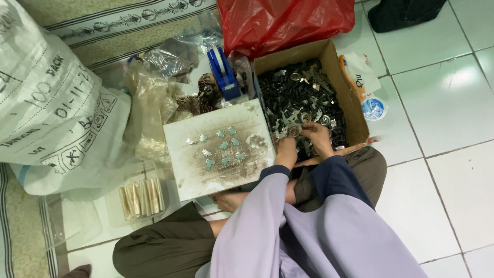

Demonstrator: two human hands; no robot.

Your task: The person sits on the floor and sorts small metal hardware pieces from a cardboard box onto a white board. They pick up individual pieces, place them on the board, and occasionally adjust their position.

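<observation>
Both hands work at the near edge of a cardboard box (343, 87) full of small parts (303, 98), dark ones mixed with shiny metal pieces. The right hand (316, 136) has its fingers curled down together over the heap, tips close to the left hand's; something small and silvery seems pinched there, but it is too tiny to be sure, and how tightly the fingers close cannot be told. The left hand (286, 145) is bent inward at the box's near left corner, fingers folded toward the right hand; whether it grips anything is hidden.

Just left of the hands lies a stained white board (206, 170), touching the box's left side. On it sit several small pale metal pieces (224, 146), scattered in loose rows near the middle. Both forearms wear dark blue cuffs under lilac sleeves (267, 226), and the person sits cross-legged in brown trousers, a bare foot (229, 201) showing beneath the board's near edge.

Farther left, near, a clear tray (131, 216) holds a stack of brassy strips (141, 198). A big white woven sack (46, 103) fills the far left. Beyond the board stand crumpled clear bags (170, 56) and a blue plastic tool (224, 74). A red plastic bag (283, 20) lies behind the box. Right of the box, on the white tiled floor (442, 170), sit a paper packet (357, 69) and a round blue-and-white lid (374, 108).
</observation>
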